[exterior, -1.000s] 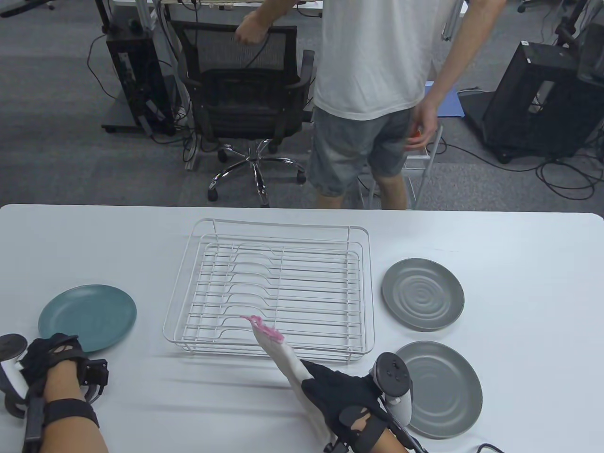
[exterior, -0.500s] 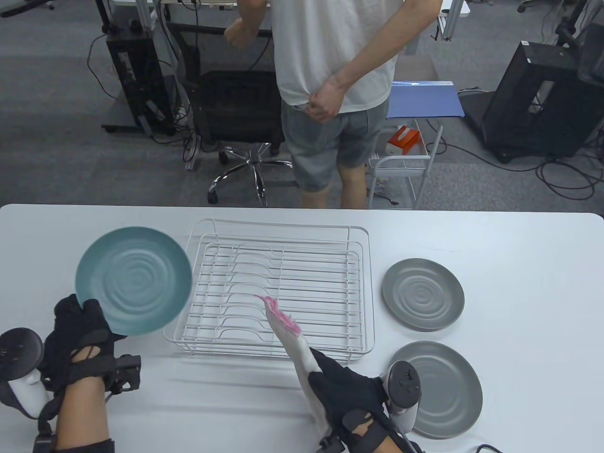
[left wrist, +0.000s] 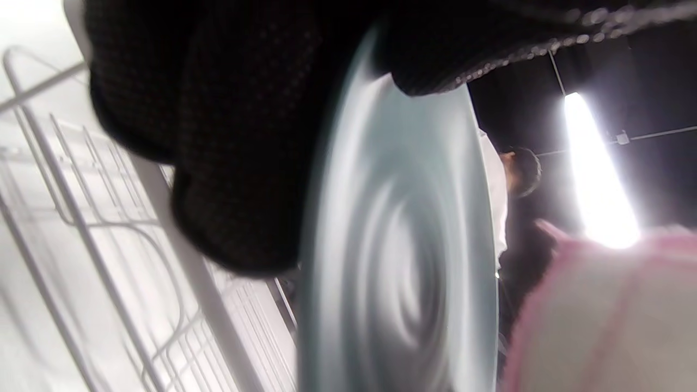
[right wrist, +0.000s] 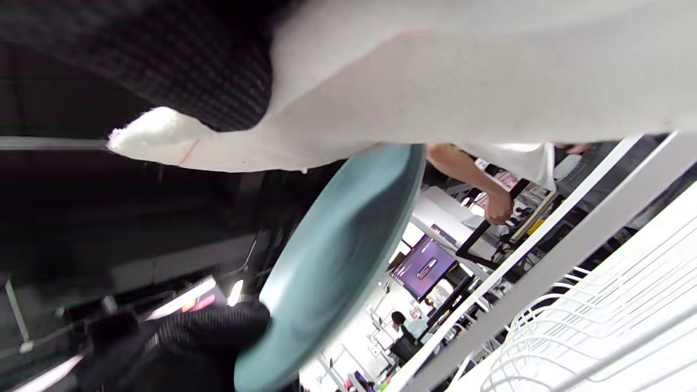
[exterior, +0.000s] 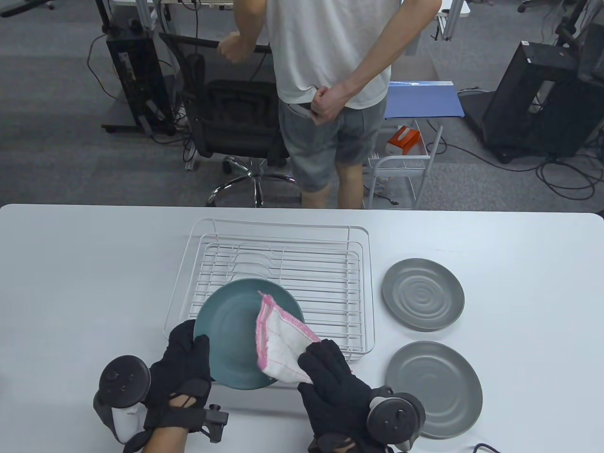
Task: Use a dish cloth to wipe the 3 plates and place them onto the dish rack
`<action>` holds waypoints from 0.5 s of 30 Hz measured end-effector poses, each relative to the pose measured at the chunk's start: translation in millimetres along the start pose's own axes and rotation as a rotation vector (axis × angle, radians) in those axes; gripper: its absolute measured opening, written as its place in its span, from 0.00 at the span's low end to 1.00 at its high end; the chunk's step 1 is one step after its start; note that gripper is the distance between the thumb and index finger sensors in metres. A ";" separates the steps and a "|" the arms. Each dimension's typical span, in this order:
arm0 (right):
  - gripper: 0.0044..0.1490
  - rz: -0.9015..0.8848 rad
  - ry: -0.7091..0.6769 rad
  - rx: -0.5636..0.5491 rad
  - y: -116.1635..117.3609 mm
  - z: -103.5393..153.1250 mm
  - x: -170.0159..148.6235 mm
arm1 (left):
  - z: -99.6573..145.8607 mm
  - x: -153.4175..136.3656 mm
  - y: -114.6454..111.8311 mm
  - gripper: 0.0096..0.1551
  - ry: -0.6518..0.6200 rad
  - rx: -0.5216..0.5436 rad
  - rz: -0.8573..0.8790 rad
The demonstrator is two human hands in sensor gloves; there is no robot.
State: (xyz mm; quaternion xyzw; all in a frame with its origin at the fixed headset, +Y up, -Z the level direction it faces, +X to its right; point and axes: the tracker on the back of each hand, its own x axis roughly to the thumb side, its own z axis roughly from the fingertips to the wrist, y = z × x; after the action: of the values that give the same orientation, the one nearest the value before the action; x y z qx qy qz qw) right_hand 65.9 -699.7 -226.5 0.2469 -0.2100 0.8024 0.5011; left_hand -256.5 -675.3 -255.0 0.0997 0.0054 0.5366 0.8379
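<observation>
My left hand (exterior: 186, 361) grips the left rim of a teal plate (exterior: 231, 330) and holds it in the air over the front edge of the white wire dish rack (exterior: 278, 278). My right hand (exterior: 330, 377) grips a white dish cloth with pink edging (exterior: 278, 337) that lies on the plate's right half. The left wrist view shows the teal plate (left wrist: 403, 245) edge-on under my fingers (left wrist: 234, 163), with the cloth (left wrist: 610, 316) at the lower right. In the right wrist view the cloth (right wrist: 435, 76) drapes over the plate (right wrist: 332, 261). Two grey plates (exterior: 423, 293) (exterior: 434, 389) lie flat to the right of the rack.
A person (exterior: 330, 94) in a white shirt and grey shorts stands just beyond the table's far edge, back turned, beside an office chair (exterior: 231, 127). A small white cart (exterior: 401, 174) stands next to them. A black cable (exterior: 486, 447) lies at the table's front right.
My left hand lifted the teal plate from the table's left side and carried it right, in front of the rack. My right hand brought the cloth onto the plate.
</observation>
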 end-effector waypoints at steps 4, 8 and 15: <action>0.32 0.134 -0.063 0.090 13.1 1.4 7.3 | 3.9 3.0 -8.4 0.26 -0.028 -0.057 0.031; 0.32 0.278 -0.023 0.206 21.3 1.8 8.3 | 6.0 7.4 -20.2 0.28 -0.071 -0.150 0.088; 0.32 0.343 0.126 0.259 18.8 0.5 -3.2 | 5.7 15.5 -36.0 0.33 -0.181 -0.324 0.038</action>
State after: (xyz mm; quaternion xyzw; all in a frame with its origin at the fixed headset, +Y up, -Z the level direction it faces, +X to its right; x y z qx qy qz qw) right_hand 50.2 -710.0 -229.8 0.2191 -0.1123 0.9100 0.3335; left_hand -217.0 -676.8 -254.2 0.0115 -0.1586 0.5351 0.8297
